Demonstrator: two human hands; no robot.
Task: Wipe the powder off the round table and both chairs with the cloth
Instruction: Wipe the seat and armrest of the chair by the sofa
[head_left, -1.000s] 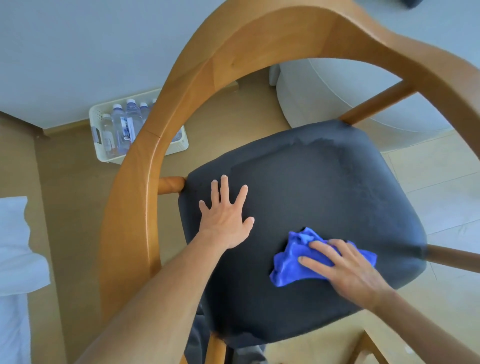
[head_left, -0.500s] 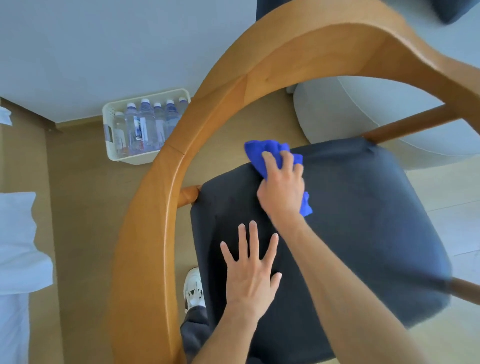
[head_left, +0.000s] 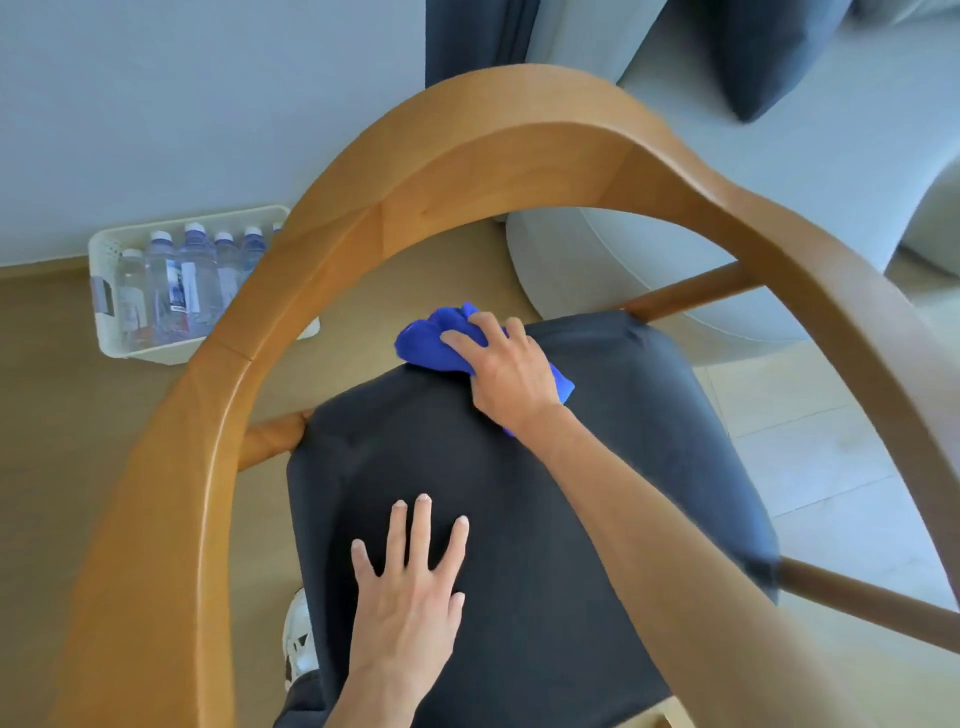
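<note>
I see my right hand (head_left: 506, 371) clutching the bunched blue cloth (head_left: 434, 340) at the dark fabric seat's (head_left: 597, 467) far edge, apparently pressing; nearer, my left hand (head_left: 410, 597) lies flat, fingers spread, inside the chair's curved wooden back (head_left: 467, 176).

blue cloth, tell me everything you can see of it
The blue cloth is a bright, soft-looking fabric, bunched into a loose wad rather than spread flat. It sits at the far edge of the dark seat cushion, partly overhanging toward the chair's curved wooden backrest. The right hand lies on top, fingers pressing it down, hiding its middle; a corner pokes out beside the wrist. The left hand lies flat on the cushion, apart from it.
</note>
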